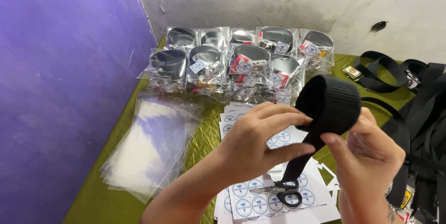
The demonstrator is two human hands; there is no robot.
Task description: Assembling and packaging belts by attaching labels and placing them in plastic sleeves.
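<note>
On the green-covered table (pixel 116 196), set into a corner between a purple wall (pixel 60 89) and a white wall (pixel 278 1), the materials lie in separate groups, apparently so that each is within reach. Loose black belts (pixel 418 112) pile up at the right edge. Bagged belt coils (pixel 241 61) are stacked in rows against the white wall, clear of the working area. Empty clear bags (pixel 148 149) fan out at the left. Printed round-label sheets (pixel 260 201) sit directly below the hands, with black-handled scissors (pixel 283 194) resting on them.

Above the sheets, the black webbing belt (pixel 332 103) is held as a partly wound coil. The left hand (pixel 260 145) pinches the coil's near side and the hanging tail between thumb and fingers. The right hand (pixel 367 159) grips the coil's right side, thumb pressed on the outer wrap, which likely keeps the winding from springing loose.
</note>
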